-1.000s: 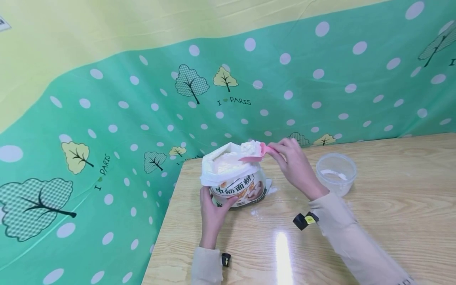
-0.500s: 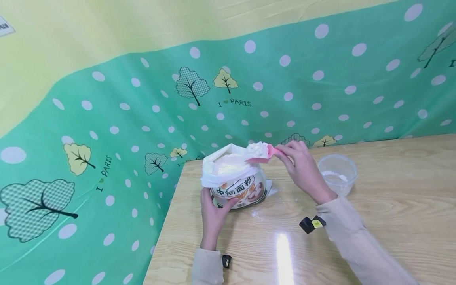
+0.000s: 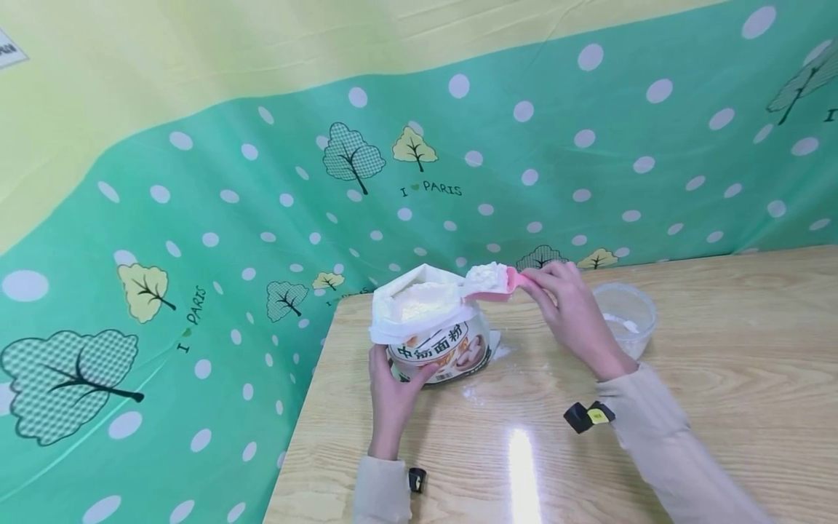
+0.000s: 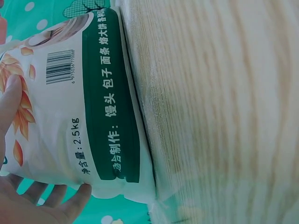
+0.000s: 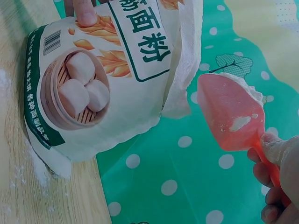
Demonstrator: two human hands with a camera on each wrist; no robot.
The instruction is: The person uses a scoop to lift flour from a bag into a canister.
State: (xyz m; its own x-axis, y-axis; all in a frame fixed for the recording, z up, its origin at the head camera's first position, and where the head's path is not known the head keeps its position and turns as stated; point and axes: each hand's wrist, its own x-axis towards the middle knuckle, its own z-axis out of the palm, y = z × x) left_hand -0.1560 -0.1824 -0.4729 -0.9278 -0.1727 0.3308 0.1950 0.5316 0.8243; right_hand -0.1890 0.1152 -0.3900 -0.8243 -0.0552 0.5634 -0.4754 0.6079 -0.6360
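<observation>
An opened flour bag (image 3: 439, 342) stands on the table, its top rolled back and white flour (image 3: 419, 302) showing inside. My left hand (image 3: 391, 397) grips the bag's lower left side, thumb across the front and fingers round the edge; in the left wrist view the fingers (image 4: 77, 203) curl about its side. My right hand (image 3: 572, 313) holds a pink scoop (image 3: 511, 280) by its handle, heaped with flour. The scoop is just right of the bag's mouth, its tip overlapping the rim in the head view. The right wrist view shows flour stuck to the scoop's underside (image 5: 233, 116).
A clear round plastic tub (image 3: 628, 316) with a little white powder inside stands right of the bag, partly behind my right hand. Flour is spilled on the wooden table (image 3: 458, 451) beside the bag. A green dotted cloth (image 3: 294, 218) hangs behind and to the left.
My right hand has moved right with the loaded scoop, from over the bag's mouth to beside its right rim. My left hand has stayed on the bag.
</observation>
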